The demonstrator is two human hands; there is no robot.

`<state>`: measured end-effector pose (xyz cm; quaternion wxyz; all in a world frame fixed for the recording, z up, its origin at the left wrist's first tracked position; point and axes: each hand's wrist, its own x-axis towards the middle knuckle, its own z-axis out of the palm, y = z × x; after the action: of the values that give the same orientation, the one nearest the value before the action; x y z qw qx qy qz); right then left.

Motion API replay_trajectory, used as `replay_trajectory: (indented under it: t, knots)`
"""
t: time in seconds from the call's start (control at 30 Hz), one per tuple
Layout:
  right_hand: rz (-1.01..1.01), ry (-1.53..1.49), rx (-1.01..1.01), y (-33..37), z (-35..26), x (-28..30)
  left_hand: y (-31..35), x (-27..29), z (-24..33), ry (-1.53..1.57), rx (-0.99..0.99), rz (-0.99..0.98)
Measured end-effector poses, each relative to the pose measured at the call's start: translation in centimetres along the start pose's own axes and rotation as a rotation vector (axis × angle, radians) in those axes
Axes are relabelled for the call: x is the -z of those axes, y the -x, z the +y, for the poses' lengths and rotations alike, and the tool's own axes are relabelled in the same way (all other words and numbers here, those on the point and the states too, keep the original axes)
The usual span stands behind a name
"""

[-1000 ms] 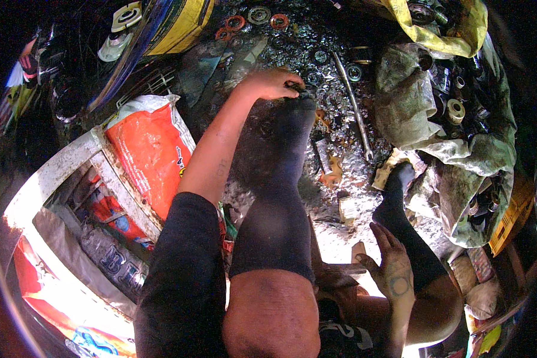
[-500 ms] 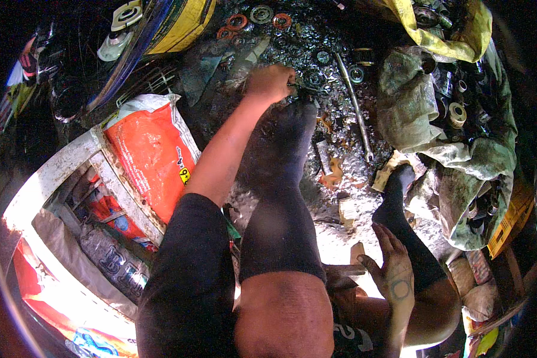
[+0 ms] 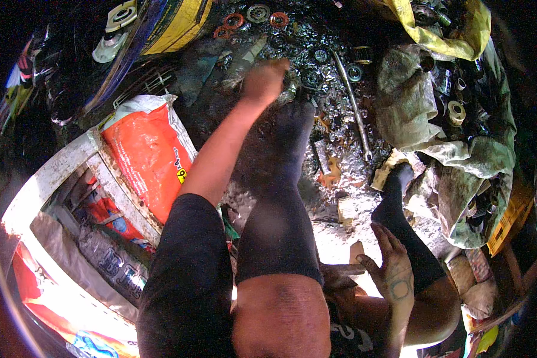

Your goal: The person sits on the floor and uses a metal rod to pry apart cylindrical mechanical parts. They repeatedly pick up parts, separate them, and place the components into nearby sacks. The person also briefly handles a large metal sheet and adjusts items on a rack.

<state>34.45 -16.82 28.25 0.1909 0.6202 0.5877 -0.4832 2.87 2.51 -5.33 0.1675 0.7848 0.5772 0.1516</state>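
Note:
My left hand (image 3: 265, 82) is stretched out over the oily, dark ground beyond my left foot (image 3: 295, 116). Motion smears its fingers, so whether they hold anything is unclear. Just to its right lies a dark round part (image 3: 312, 77), with a small metal ring (image 3: 321, 55) behind it. A long steel wrench (image 3: 353, 107) rests farther right. My right hand (image 3: 394, 271) is open beside my right leg, fingers extended and thumb apart, holding nothing visible. Beyond the left hand lie an orange ring (image 3: 278, 20), another orange ring (image 3: 233, 21) and a grey toothed ring (image 3: 259, 13).
On the right, a dirty pale sack (image 3: 409, 107) holds several metal parts, with a yellow-edged sack (image 3: 459, 45) behind. A worn white frame (image 3: 53, 170) and a red-orange bag (image 3: 143, 161) stand on the left. A yellow crate (image 3: 510, 224) sits far right.
My left hand has shifted slightly away from me and to the left, off the dark round part, which shows more now. My right hand has stayed in place.

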Motion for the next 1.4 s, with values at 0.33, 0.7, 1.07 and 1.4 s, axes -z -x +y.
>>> replay_trajectory:
  t: [0.33, 0.7, 1.07, 1.4]
  knots:
    - [0.015, 0.010, 0.023, 0.2, 0.2, 0.1, -0.8, 6.7, -2.4, 0.017, 0.159, 0.100]
    - [0.050, 0.036, 0.027, 0.7, 0.3, 0.0, -1.1, 3.8, -2.6, -0.038, 0.115, 0.273]
    - [0.445, -0.861, -0.113, -12.8, 5.7, -6.0, 0.3, 4.0, -6.6, -0.149, 0.325, -0.061]
    - [0.472, -0.173, 0.271, -32.0, -5.4, -2.7, 1.7, 6.1, -5.8, -0.161, 0.375, -0.117]
